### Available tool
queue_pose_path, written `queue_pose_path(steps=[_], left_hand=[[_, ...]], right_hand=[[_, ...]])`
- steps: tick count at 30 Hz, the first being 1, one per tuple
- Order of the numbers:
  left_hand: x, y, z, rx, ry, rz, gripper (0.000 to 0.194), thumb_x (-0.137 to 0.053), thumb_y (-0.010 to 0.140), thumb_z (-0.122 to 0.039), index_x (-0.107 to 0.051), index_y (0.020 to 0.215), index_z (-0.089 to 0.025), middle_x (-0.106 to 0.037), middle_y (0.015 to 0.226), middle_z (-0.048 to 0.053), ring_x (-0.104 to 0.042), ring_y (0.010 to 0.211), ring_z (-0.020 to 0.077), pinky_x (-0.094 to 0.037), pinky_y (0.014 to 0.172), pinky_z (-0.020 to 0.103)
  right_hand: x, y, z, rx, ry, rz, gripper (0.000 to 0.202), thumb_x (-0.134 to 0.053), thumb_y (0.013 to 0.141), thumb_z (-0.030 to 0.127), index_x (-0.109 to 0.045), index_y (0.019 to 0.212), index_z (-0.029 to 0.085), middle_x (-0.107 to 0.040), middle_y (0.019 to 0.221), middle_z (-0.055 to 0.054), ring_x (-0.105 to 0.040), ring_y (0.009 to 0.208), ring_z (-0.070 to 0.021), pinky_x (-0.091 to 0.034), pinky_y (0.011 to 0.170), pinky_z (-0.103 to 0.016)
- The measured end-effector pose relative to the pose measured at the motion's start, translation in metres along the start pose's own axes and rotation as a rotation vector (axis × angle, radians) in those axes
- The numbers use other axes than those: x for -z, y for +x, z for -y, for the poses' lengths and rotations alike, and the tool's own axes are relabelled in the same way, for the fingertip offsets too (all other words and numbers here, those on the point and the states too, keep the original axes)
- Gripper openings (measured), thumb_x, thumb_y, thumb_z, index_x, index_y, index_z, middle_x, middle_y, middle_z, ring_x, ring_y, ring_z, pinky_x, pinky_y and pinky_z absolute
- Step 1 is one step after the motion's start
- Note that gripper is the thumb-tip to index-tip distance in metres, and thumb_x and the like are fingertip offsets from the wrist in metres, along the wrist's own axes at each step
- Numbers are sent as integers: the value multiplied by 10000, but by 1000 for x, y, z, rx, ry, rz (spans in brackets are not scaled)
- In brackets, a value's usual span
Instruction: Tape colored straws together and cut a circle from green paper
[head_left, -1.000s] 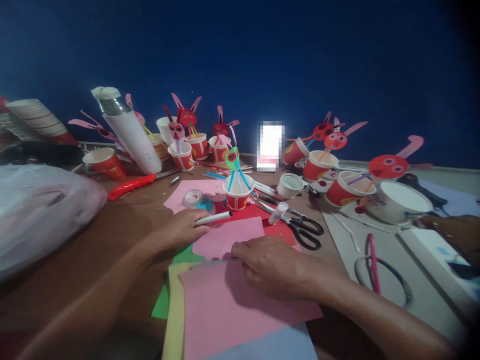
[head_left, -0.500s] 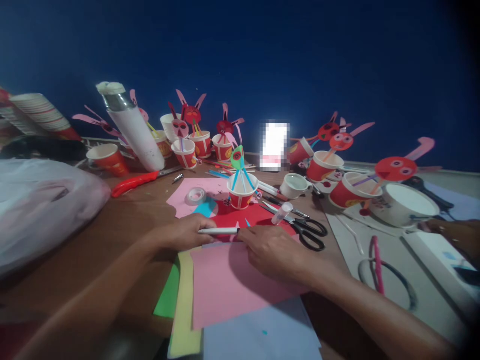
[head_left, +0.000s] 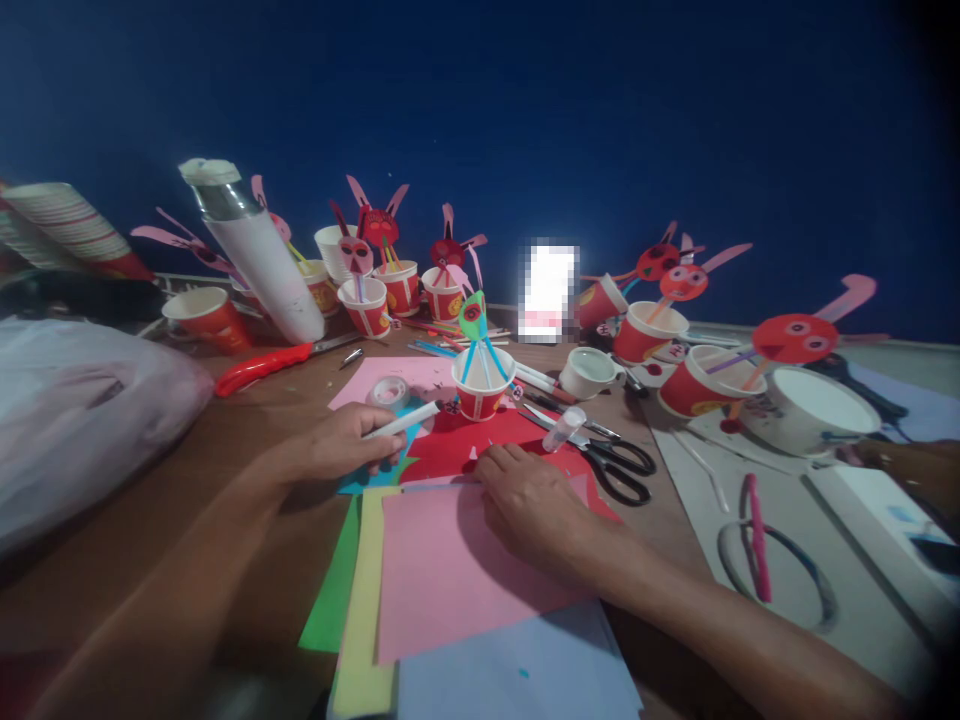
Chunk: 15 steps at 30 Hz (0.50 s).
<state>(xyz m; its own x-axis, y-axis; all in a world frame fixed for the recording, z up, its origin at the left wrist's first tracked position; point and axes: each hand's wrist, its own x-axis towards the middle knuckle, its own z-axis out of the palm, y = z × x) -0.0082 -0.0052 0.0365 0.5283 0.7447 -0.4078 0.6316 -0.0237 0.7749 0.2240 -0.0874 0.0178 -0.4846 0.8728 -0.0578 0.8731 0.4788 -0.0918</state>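
A slim white marker (head_left: pixel 403 420) is held in my left hand (head_left: pixel 349 440), its free end pointing up and to the right. My right hand (head_left: pixel 525 495) rests with curled fingers at the top edge of a pink paper sheet (head_left: pixel 435 580); whether the fingertips hold anything is hidden. Ahead of both hands, a red-and-white paper cup (head_left: pixel 480 398) with a green paper head (head_left: pixel 472 316) on blue straws stands on red paper (head_left: pixel 442 455). Yellow (head_left: pixel 367 620), green (head_left: pixel 330 590) and pale blue sheets (head_left: pixel 517 660) lie around the pink one.
Black-handled scissors (head_left: pixel 622 470) and a clear glue tube (head_left: pixel 564 429) lie right of the cup. Tape (head_left: pixel 389 392), a red-handled knife (head_left: pixel 262 370) and a plastic bag (head_left: pixel 97 410) are leftward. Behind stand a flask (head_left: pixel 262 270) and several decorated cups. Another person's hand (head_left: pixel 907 465) shows far right.
My left hand has moved left and slightly up with the marker, away from my right hand. The marker has tilted upward. My right hand stays near the pink sheet's top edge.
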Motion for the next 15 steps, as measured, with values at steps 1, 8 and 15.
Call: queue_pose_path(steps=[1,8,15], left_hand=[[2,-1,2,-6,-4,-15,328,-499,783,-466,-563,768,-145,-570,677,15,-502,545,114,-384,508,227],[9,-2,16,-20,4,-49,343,-462,815,-470,-559,746,-149,-553,624,1,-494,527,105,-371,507,218],[2,-1,15,47,45,19,280,-462,807,-428,-542,800,-159,-546,561,-19,-502,511,117,-363,477,211]], right_hand=[[-2,0,0,-3,2,-10,178,-453,775,121,-577,903,126,-579,898,-107,-516,840,-245,-354,666,-343],[-11,1,-1,-61,20,-61,140,-467,765,118,-567,862,137,-576,837,-92,-508,802,-231,-314,641,-329],[-9,0,-2,-98,25,-93,125,-460,773,136,-568,835,143,-577,838,-92,-504,800,-230,-303,635,-328]])
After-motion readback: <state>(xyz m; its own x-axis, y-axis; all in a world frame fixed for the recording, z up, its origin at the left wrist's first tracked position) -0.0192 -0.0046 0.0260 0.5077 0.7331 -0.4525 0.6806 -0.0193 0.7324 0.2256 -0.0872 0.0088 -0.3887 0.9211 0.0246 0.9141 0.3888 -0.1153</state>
